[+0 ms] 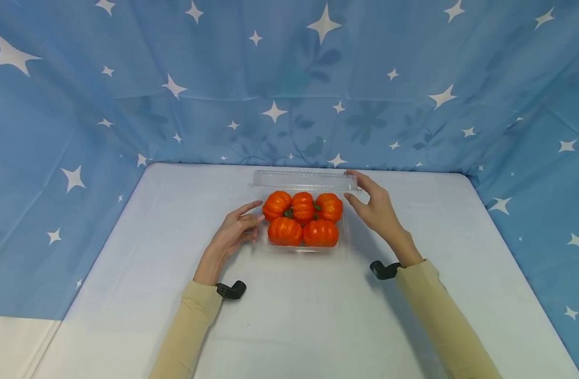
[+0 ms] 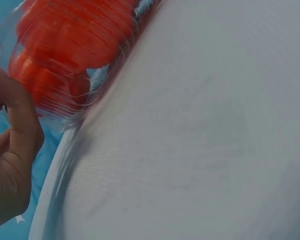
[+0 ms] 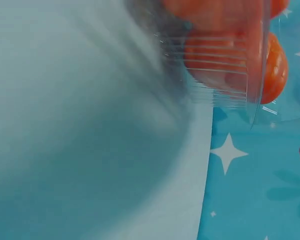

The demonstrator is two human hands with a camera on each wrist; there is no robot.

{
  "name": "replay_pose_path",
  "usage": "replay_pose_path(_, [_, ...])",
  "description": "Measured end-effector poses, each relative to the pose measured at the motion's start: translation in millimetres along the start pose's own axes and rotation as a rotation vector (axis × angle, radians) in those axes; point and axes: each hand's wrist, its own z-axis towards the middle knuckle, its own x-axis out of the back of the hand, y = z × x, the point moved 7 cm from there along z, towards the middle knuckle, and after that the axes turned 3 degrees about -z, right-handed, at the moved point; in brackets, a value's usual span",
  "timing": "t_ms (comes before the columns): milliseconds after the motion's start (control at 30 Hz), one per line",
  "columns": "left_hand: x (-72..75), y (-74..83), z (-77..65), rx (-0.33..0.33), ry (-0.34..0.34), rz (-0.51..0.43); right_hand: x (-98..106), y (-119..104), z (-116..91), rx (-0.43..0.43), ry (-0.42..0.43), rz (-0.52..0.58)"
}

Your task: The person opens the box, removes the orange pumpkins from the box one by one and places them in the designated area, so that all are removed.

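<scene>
Star-printed blue cloth backs a white table (image 1: 175, 316). Left hand (image 1: 234, 229), fingers relaxed, steadies the clear clamshell box (image 1: 302, 247) at nine o'clock; right hand (image 1: 374, 208), fingers straight, touches its raised lid (image 1: 303, 180) at two. Thin, flexible plastic probably buckles easily; support the base.

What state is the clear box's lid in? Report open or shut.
Open. The lid is swung back behind the five pumpkins, with the right hand at its corner.
</scene>
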Motion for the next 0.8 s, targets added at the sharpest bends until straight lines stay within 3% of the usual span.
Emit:
replay_pose_path(167, [0.5,0.2,-0.8,-0.004,-0.016,0.011,-2,15,16,-0.083,0.014,0.073])
replay_pose_path(533, [1.3,-0.8,-1.9,0.008,-0.018,0.015,-35,47,24,-0.197,-0.108,0.395])
replay_pose_path(800, [5.2,2.3,-4.6,0.022,-0.018,0.026,-45,53,29,-0.238,-0.122,0.464])
